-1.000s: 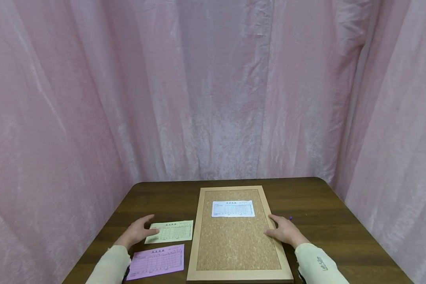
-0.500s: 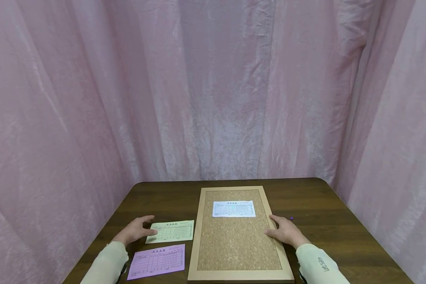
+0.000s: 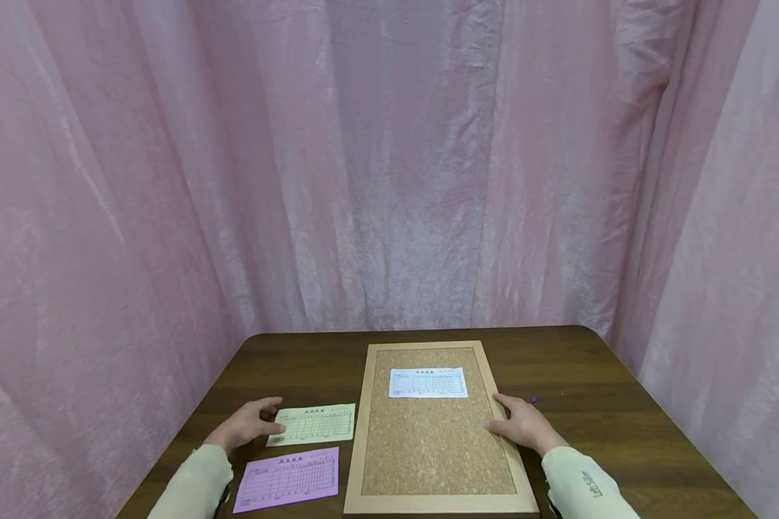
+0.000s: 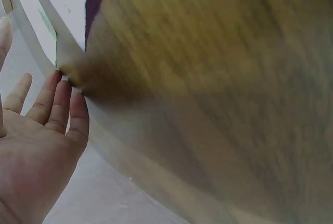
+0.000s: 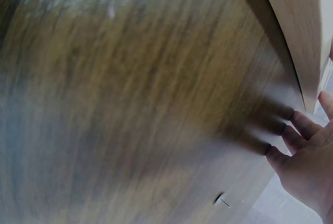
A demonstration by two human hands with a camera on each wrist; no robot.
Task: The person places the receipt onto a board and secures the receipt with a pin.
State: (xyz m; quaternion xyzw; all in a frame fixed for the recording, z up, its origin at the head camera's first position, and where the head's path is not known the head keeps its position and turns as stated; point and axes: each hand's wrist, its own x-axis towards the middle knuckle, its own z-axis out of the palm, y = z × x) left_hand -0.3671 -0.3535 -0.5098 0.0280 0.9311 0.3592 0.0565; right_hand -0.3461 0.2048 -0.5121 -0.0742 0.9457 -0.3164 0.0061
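Right wrist view alone resolves a metal tack pin [image 5: 222, 200], as, fingers parted wide, the right hand [image 3: 523, 424] borders the grainy corkboard [image 3: 435, 454] at three o'clock and the left hand [image 3: 244, 424] a green paper slip [image 3: 318, 425] at nine.

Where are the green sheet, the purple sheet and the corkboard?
Green sheet [image 3: 315, 424], head view: middle of its printed face.
Purple sheet [image 3: 288, 478], head view: middle of its printed face.
Corkboard [image 3: 436, 450], head view: bare cork, lower half.

The right hand [image 5: 308, 168] touches the brown table [image 5: 130, 94] — beside a wooden frame [image 5: 297, 24], a pin [image 5: 220, 198] lying near.
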